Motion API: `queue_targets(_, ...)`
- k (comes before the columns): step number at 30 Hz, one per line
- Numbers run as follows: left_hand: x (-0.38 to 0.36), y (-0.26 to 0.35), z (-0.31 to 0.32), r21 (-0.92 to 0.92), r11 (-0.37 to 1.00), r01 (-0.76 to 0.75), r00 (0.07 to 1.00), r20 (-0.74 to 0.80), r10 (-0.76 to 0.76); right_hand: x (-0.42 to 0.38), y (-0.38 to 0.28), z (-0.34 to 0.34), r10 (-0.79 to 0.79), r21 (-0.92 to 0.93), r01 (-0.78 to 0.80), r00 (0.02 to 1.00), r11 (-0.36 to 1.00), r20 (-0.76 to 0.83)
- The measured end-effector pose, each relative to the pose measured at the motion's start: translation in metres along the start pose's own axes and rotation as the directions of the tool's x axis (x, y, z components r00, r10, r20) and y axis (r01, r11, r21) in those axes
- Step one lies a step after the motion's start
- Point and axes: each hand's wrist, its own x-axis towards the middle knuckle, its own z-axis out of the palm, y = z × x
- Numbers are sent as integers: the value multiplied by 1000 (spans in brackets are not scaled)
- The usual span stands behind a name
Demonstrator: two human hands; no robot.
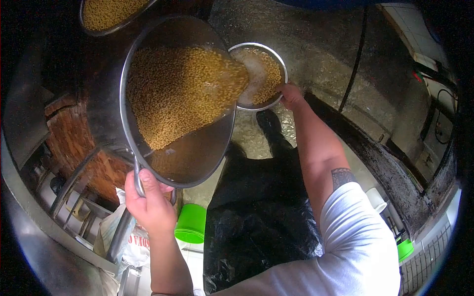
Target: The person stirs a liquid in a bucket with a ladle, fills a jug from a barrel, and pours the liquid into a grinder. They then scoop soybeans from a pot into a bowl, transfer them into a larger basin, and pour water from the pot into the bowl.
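My left hand (152,200) is closed around the side handle of a large metal pot (197,153), which is tipped over to the right. Yellowish beans (173,93), soybeans by their look, slide with water over its lower lip. Under that lip a smaller round bowl (276,53) with a bright metal rim catches the stream. Beans and whitish foamy water show inside it. On the bowl's right side, my right hand (290,94) grips the rim, arm stretched forward; its fingertips are partly hidden.
Another vessel of beans (109,15) stands at the top left. A green bucket (191,223) and a printed white sack (136,246) sit below my left hand. I wear a black apron (261,212) above dark boots on a wet floor (316,64). A dark metal ledge (365,163) runs along the right.
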Motion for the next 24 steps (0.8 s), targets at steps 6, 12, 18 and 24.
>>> queue_targets(6,-4,-4,0,15,1000,-13,1000,5,13,12,11,3,26,-57,-23,999,998,45)
queue_targets(12,-7,-9,-6,68,997,-45,996,81,40,27,29,10,112,-51,-111,993,993,23)
queue_targets(18,4,-16,-27,45,997,-68,997,33,66,36,40,19,180,-157,-164,979,974,93)
queue_targets(24,40,-37,-94,67,998,4,991,-133,5,-1,21,30,98,-55,-101,994,993,-40)
